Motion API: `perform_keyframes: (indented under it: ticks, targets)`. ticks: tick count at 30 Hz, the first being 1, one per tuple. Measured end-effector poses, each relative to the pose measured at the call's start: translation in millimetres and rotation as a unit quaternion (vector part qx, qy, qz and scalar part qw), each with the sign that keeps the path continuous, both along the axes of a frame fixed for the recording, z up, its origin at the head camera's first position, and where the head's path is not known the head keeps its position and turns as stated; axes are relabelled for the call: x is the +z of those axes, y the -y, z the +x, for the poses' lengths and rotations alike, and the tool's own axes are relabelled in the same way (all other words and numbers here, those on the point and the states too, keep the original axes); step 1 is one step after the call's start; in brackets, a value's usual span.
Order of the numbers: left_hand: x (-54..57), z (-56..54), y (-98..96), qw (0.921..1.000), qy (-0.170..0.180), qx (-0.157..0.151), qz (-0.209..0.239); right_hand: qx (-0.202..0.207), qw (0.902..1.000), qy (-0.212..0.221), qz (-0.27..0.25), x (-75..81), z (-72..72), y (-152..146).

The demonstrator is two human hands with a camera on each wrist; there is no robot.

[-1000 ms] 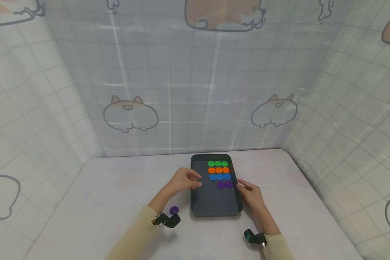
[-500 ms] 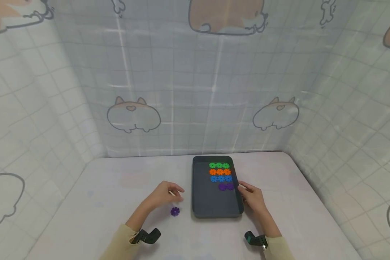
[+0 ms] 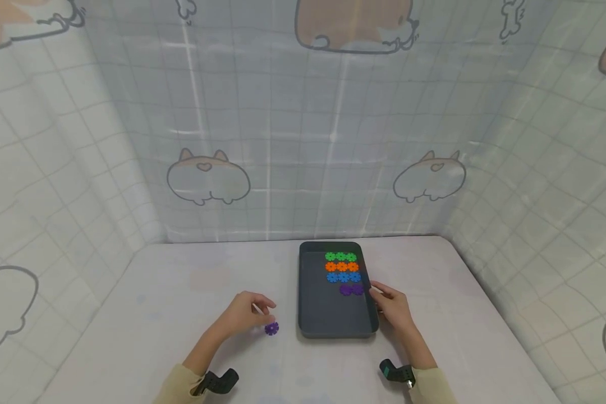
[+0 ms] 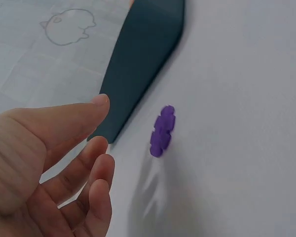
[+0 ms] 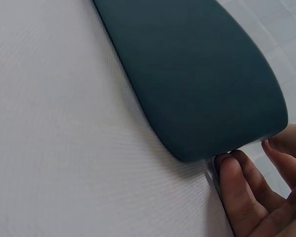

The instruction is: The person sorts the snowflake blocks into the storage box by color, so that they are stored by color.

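Note:
A dark grey tray (image 3: 333,317) lies on the table with rows of small flower-shaped plastic pieces inside. Its rows are green (image 3: 340,256), orange (image 3: 341,267), blue (image 3: 343,278) and, closest to me, two purple pieces (image 3: 351,290). Left of the tray, one loose purple flower-shaped piece (image 4: 163,131) rests on the table. My left hand (image 3: 247,314) hovers right beside that piece, fingers loosely bent and apart from the thumb, holding nothing. At the tray's right side, my right hand (image 3: 393,304) holds the edge, thumb (image 5: 285,139) at the rim and curled fingers (image 5: 237,190) against the wall.
A white-covered table (image 3: 182,292) extends to both sides of the tray. Behind it hangs a gridded curtain (image 3: 303,140) with cartoon animal prints, which also encloses the left and right. Each wrist wears a black camera strap.
My left hand has withdrawn from over the tray's left edge, leftward and toward me, down to the loose purple piece. The right hand stays at the tray's side.

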State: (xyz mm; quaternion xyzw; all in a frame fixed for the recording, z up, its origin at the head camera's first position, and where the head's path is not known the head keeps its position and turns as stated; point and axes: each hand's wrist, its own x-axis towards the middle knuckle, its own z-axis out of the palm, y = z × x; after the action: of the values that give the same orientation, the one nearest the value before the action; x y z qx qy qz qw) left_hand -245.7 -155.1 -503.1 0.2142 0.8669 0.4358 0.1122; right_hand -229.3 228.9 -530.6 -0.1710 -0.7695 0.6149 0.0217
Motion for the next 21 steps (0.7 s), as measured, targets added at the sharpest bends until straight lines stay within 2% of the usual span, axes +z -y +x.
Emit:
perform_keyframes:
  ticks: [10, 16, 21]
  targets:
    - [-8.9, 3.6, 7.6, 0.9995, 0.012, -0.017, -0.026, -0.001, 1.0, 0.001, 0.007, 0.2, 0.4, 0.5]
    - [-12.1, 6.6, 7.2, 0.9974, -0.002, -0.048, -0.053, -0.003, 1.0, 0.003, 0.005, 0.0, 0.7, 0.8]
    - [-13.4, 8.9, 4.1, 0.9969, -0.014, -0.044, -0.064, -0.002, 1.0, 0.003, 0.009, -0.4, -0.2, 0.8]
